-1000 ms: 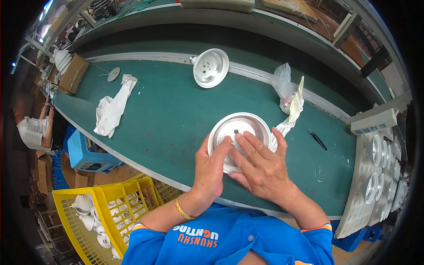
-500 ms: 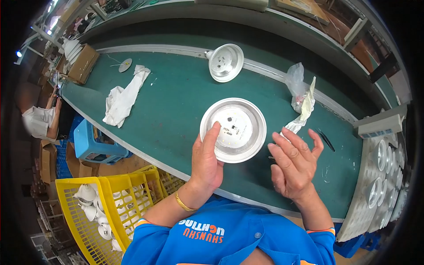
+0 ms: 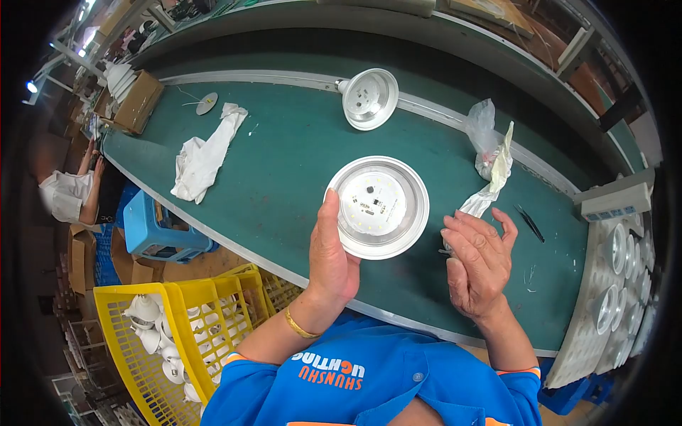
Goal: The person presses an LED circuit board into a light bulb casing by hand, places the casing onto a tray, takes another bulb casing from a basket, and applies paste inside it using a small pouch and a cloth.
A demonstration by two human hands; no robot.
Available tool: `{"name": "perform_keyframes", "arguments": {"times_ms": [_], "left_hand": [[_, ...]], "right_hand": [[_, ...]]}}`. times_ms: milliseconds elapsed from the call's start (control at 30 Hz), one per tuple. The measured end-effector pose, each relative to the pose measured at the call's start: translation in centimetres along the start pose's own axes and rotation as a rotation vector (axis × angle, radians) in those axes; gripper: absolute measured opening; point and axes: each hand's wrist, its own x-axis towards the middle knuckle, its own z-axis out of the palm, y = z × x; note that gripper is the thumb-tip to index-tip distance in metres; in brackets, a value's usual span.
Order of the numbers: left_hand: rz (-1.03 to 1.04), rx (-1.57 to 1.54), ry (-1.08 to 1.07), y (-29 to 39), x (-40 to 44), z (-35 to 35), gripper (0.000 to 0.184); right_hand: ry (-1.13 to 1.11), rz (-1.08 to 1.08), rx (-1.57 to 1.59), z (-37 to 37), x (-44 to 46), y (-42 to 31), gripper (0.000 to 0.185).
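Observation:
A round LED lamp (image 3: 379, 206) with a white rim faces up, its small circuit parts showing through the clear front. My left hand (image 3: 332, 259) grips its left edge, thumb along the rim; the fingers underneath are mostly hidden. To the right, my right hand (image 3: 483, 263) hovers apart from the lamp, fingers loosely bent and thumb separate, nothing visible in it. Just beyond its fingertips lies a crumpled white cloth (image 3: 490, 192), partly hidden by the hand. Another LED lamp (image 3: 371, 99) rests on its side at the back of the green table (image 3: 284, 177).
Tweezers (image 3: 530, 224) and a plastic bag (image 3: 482, 135) lie at right, a white rag (image 3: 206, 156) and small disc (image 3: 207, 104) at left. Lamp covers fill a rack (image 3: 568, 319). A yellow crate (image 3: 177, 305) holds white lamp housings. Another person (image 3: 67, 195) is at far left.
My left thumb has moved from over the lamp's face to its outer rim. My right hand's fingers have drawn closer together. The view has shifted slightly.

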Motion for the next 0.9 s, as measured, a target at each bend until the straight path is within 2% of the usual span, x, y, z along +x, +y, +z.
{"name": "perform_keyframes", "arguments": {"times_ms": [267,333,367,433,467,533,567,633,867,900], "left_hand": [[-0.051,0.023,-0.077,-0.4,-0.2,1.0,0.060],[-0.059,0.032,-0.083,-0.5,-0.4,1.5,0.060],[-0.067,0.037,-0.094,-0.6,-0.4,1.6,0.060],[-0.056,0.024,-0.114,-0.8,-0.3,1.8,0.061],[-0.063,0.029,-0.123,-0.8,-0.4,2.0,0.061],[-0.067,0.039,-0.122,-0.9,-0.6,2.3,0.061],[-0.072,0.042,-0.129,-1.0,-0.7,2.4,0.061],[-0.101,0.041,-0.139,-1.2,-0.8,2.6,0.061],[-0.141,0.025,-0.204,-1.2,-1.2,3.5,0.062],[-0.138,0.019,-0.206,-1.2,-1.3,3.4,0.062]], "right_hand": [[0.066,0.015,0.036,-0.2,-0.3,0.0,0.026],[0.108,0.044,0.102,-0.2,-0.4,0.2,0.039],[0.114,0.053,0.092,-0.3,-0.6,0.4,0.039],[0.104,0.080,0.186,-0.5,-0.9,0.6,0.066],[0.109,0.087,0.178,-0.5,-1.0,0.6,0.066],[0.062,0.118,0.208,-0.6,-1.2,0.5,0.095],[0.066,0.124,0.202,-0.6,-1.3,0.5,0.095],[-0.025,0.199,0.245,-0.8,-1.6,0.5,0.112],[-0.034,0.294,0.347,-2.1,-1.9,0.4,0.110],[0.002,0.291,0.353,-2.2,-1.9,0.3,0.104]]}}
